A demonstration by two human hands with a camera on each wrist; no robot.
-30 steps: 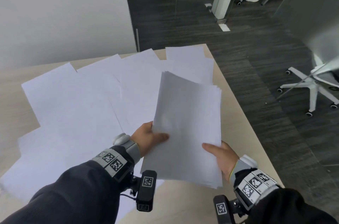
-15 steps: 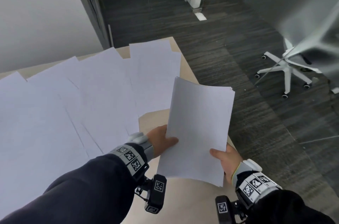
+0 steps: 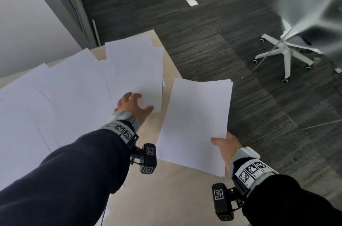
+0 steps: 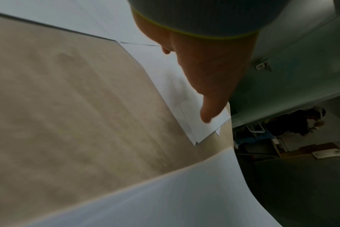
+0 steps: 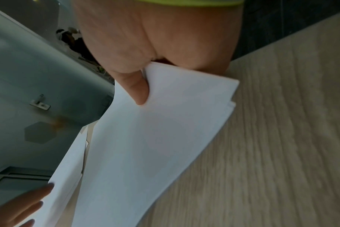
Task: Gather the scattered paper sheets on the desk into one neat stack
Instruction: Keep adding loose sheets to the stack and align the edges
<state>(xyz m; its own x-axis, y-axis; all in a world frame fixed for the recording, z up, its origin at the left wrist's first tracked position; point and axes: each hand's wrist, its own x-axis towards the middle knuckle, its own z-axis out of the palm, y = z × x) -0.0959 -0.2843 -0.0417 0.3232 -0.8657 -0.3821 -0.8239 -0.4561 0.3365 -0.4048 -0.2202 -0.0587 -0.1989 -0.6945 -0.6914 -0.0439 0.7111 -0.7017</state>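
Note:
My right hand pinches the near right corner of a gathered stack of white sheets, thumb on top, holding it above the desk's right edge; the same stack fills the right wrist view under the right hand. My left hand is stretched forward with fingers spread, flat on loose sheets near the desk's far right corner. In the left wrist view the thumb of the left hand lies on those loose sheets. More scattered sheets overlap across the left of the desk.
The light wooden desk ends at its right edge beside dark carpet. A white office chair base stands on the floor at the right. A white wall and a dark door frame run behind the desk.
My left hand has let go of the stack and reached forward onto the loose sheets. The right hand now holds the stack alone, further right.

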